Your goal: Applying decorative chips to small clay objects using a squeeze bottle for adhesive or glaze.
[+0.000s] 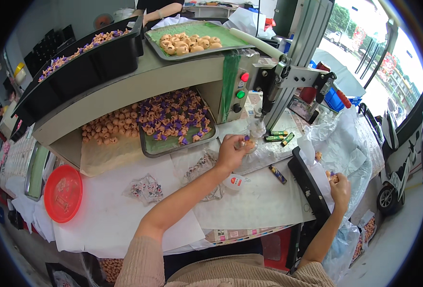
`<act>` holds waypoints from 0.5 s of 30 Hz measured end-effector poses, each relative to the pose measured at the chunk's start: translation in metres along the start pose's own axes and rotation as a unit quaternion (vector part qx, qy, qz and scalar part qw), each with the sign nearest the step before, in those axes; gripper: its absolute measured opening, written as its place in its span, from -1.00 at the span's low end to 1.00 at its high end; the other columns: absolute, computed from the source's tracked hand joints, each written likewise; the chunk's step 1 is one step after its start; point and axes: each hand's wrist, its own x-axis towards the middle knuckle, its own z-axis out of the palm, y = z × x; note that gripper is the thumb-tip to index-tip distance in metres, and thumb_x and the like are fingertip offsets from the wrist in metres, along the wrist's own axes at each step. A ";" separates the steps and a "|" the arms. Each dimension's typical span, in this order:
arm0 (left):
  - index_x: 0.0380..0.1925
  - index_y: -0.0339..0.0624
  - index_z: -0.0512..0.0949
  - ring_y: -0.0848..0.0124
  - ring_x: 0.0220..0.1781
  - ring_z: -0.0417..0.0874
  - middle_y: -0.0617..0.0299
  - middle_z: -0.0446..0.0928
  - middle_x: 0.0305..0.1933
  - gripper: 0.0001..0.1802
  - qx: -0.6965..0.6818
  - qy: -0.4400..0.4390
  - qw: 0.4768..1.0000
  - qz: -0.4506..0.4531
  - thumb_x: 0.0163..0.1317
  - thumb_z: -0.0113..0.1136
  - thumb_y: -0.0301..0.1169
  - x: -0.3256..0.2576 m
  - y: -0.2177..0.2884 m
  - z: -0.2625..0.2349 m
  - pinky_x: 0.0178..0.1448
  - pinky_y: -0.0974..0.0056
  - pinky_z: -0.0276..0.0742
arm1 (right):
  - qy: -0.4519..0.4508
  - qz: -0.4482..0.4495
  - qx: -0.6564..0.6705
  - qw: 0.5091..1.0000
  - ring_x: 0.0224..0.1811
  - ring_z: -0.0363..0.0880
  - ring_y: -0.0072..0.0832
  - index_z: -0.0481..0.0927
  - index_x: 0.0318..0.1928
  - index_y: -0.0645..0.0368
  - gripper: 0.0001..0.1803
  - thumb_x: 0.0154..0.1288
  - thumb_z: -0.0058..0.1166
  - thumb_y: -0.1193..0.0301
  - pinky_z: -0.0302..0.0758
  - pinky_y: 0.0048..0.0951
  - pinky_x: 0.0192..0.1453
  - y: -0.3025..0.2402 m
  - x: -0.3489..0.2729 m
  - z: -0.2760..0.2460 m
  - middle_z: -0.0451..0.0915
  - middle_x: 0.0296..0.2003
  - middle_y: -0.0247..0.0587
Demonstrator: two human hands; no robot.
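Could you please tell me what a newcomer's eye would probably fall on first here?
Probably the bright red dish at the table's left end, then the purple-and-peach pieces crowding the dark tray under the shelf. Next might come the left hand, holding a small piece near the foot of the tall metal column.

no text readable. small red label (236, 181) on white container (230, 186), print too small; patterned printed sheet (234, 234) at table edge, characters illegible.
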 end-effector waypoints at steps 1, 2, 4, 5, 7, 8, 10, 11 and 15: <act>-0.16 -0.24 0.55 0.46 -0.32 0.55 0.25 0.40 -0.06 -0.70 0.101 0.030 0.988 0.117 0.10 0.36 -0.41 0.009 -0.007 0.004 -0.31 0.41 0.48 | 0.001 0.000 0.000 1.000 -0.10 0.52 -0.06 0.60 -0.12 0.26 -0.68 0.13 0.15 0.34 0.41 -0.23 0.03 0.001 -0.003 -0.001 0.61 -0.22 -0.01; -0.17 -0.26 0.55 0.41 -0.29 0.56 0.22 0.36 -0.05 -0.69 0.199 0.058 0.950 0.232 0.08 0.36 -0.45 0.013 -0.007 0.008 -0.23 0.36 0.51 | 0.000 -0.006 0.033 0.999 -0.11 0.53 -0.07 0.61 -0.15 0.26 -0.70 0.14 0.16 0.35 0.42 -0.23 0.02 0.002 -0.006 -0.001 0.61 -0.21 0.00; -0.17 -0.27 0.55 0.36 -0.26 0.57 0.20 0.36 -0.07 -0.70 0.190 0.055 0.948 0.247 0.07 0.34 -0.47 0.015 -0.010 0.015 -0.18 0.32 0.51 | 0.000 -0.012 0.066 0.998 -0.12 0.54 -0.08 0.62 -0.17 0.27 -0.72 0.14 0.16 0.37 0.43 -0.24 0.01 -0.003 -0.012 -0.002 0.62 -0.21 0.00; -0.17 -0.27 0.54 0.31 -0.24 0.58 0.19 0.36 -0.09 -0.70 0.183 0.055 0.946 0.262 0.06 0.33 -0.49 0.015 -0.009 0.017 -0.13 0.28 0.51 | 0.075 -0.092 0.066 0.991 -0.16 0.57 -0.13 0.62 -0.19 0.28 -0.73 0.15 0.17 0.37 0.45 -0.28 -0.02 -0.009 -0.015 -0.005 0.63 -0.24 0.00; -0.17 -0.26 0.53 0.28 -0.22 0.59 0.18 0.36 -0.08 -0.70 0.220 0.057 0.930 0.288 0.06 0.31 -0.52 0.015 -0.007 0.018 -0.12 0.26 0.52 | 0.149 -0.208 0.101 0.961 -0.18 0.60 -0.21 0.63 -0.19 0.30 -0.75 0.17 0.18 0.40 0.47 -0.33 -0.03 -0.030 -0.021 -0.013 0.64 -0.25 -0.01; -0.17 -0.25 0.52 0.25 -0.20 0.60 0.17 0.36 -0.08 -0.70 0.253 0.057 0.915 0.310 0.06 0.29 -0.54 0.014 -0.008 0.019 -0.11 0.23 0.52 | 0.147 -0.245 0.134 0.949 -0.17 0.60 -0.23 0.63 -0.17 0.30 -0.76 0.18 0.18 0.43 0.47 -0.34 -0.02 -0.050 -0.023 -0.020 0.64 -0.24 -0.03; -0.16 -0.25 0.50 0.23 -0.19 0.61 0.16 0.36 -0.07 -0.69 0.273 0.057 0.911 0.303 0.06 0.28 -0.55 0.008 -0.008 0.014 -0.11 0.22 0.52 | 0.128 -0.297 0.230 0.918 -0.15 0.60 -0.25 0.62 -0.14 0.30 -0.76 0.16 0.18 0.51 0.46 -0.34 0.00 -0.101 -0.031 -0.030 0.64 -0.23 -0.05; -0.16 -0.25 0.48 0.22 -0.19 0.61 0.15 0.36 -0.07 -0.69 0.287 0.054 0.908 0.299 0.05 0.27 -0.57 0.007 -0.006 0.015 -0.10 0.22 0.52 | 0.148 -0.344 0.248 0.894 -0.14 0.60 -0.27 0.62 -0.12 0.30 -0.75 0.16 0.18 0.53 0.46 -0.34 0.01 -0.125 -0.035 -0.038 0.64 -0.21 -0.06; -0.17 -0.24 0.45 0.23 -0.19 0.63 0.15 0.36 -0.06 -0.68 0.274 0.047 0.913 0.300 0.04 0.25 -0.59 0.005 -0.002 0.023 -0.10 0.22 0.52 | 0.286 -0.467 0.324 0.772 -0.03 0.59 -0.28 0.57 0.02 0.27 -0.61 0.14 0.24 0.49 0.44 -0.36 0.09 -0.206 -0.017 -0.054 0.63 -0.11 -0.06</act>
